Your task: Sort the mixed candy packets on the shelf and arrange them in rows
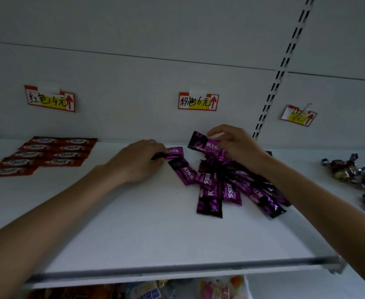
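Observation:
A loose pile of purple KISS candy packets (224,186) lies on the white shelf (134,223), right of centre. My left hand (138,160) holds one purple packet (174,152) flat near the back of the shelf, left of the pile. My right hand (235,145) pinches another purple packet (201,142) lifted above the pile's far end. Red Choco packets (45,154) lie in neat overlapping rows at the back left.
Twist-wrapped candies (356,173) sit at the right end of the shelf. Price tags hang on the back wall: a red-label tag (50,98), a pink-label tag (198,101) and a third tag (299,115). A slotted upright (278,78) runs up the wall. Goods show on the shelf below.

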